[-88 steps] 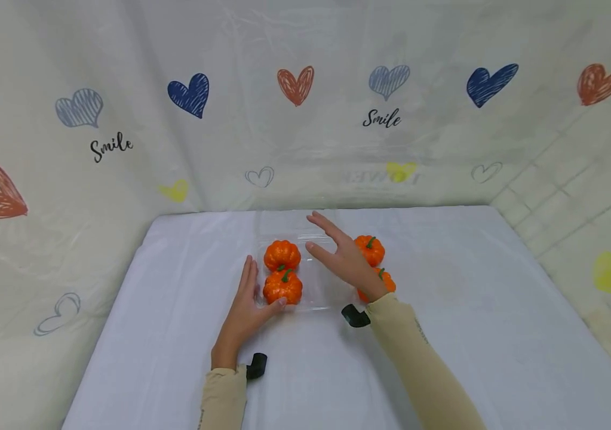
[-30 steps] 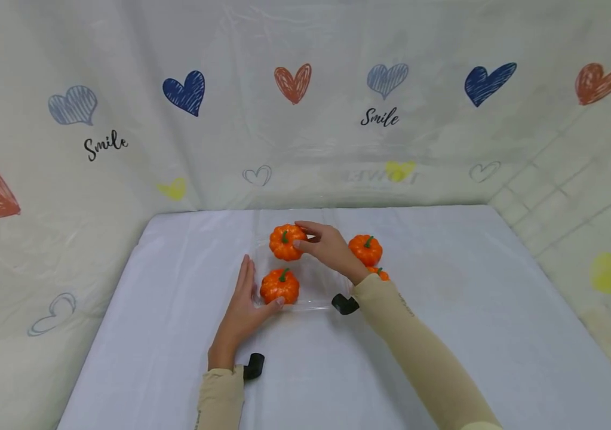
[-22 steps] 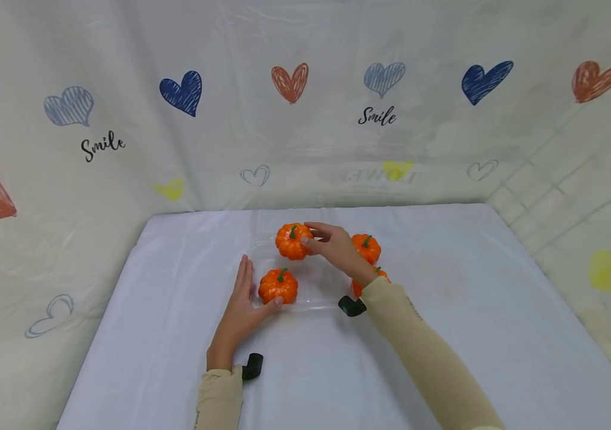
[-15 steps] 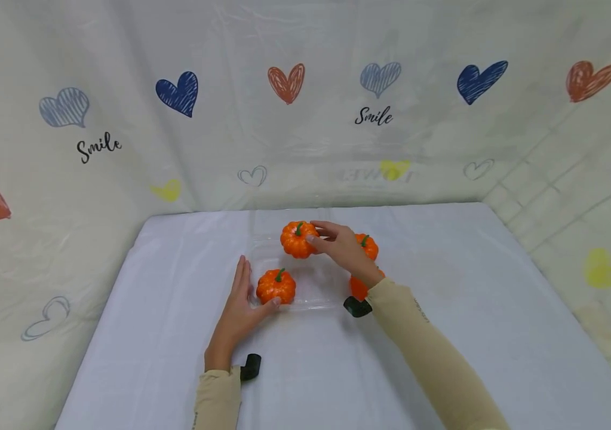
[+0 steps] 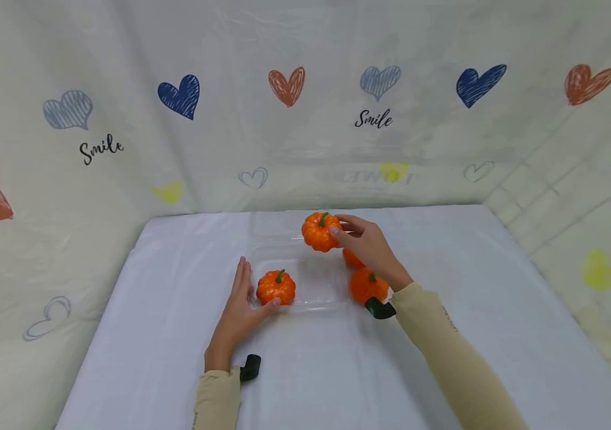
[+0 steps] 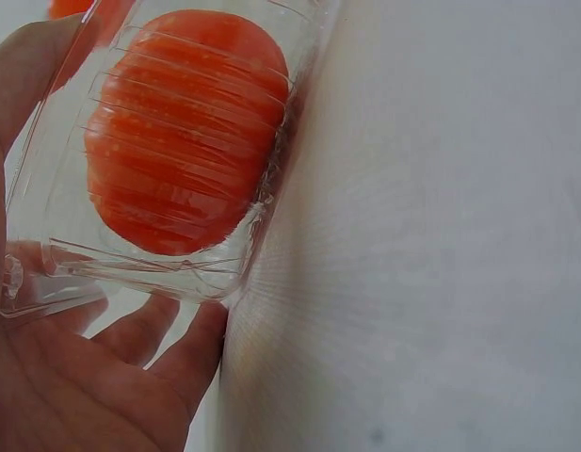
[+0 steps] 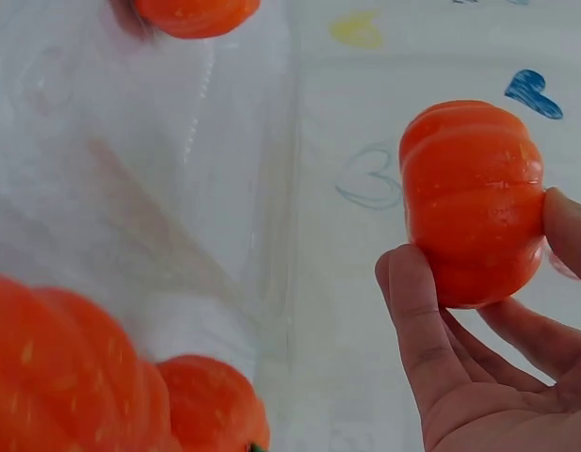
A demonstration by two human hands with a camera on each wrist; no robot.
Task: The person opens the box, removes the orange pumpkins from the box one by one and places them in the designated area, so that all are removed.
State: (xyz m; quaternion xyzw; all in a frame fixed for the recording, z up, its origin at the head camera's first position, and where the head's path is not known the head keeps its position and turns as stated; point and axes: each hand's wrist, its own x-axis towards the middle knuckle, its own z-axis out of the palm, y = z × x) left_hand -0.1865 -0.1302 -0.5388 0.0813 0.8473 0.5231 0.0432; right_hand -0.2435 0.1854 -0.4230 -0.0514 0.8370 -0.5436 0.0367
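My right hand pinches a small orange pumpkin by its side, raised above the back of a clear plastic container. In the right wrist view the thumb and fingers clasp this pumpkin from opposite sides. My left hand grips the container's near left corner, thumb at the front wall and fingers along the left side. Inside that corner sits another pumpkin, seen through the ribbed wall in the left wrist view. Its green stem points up.
Two more pumpkins stand to the right of the container: a near one and a far one partly hidden by the right hand. A white cloth covers the table. Behind it hangs a pale sheet printed with hearts.
The right hand took hold of the far pumpkin in the container, lifted it and carried it right. The left hand has kept its place at the container's corner.
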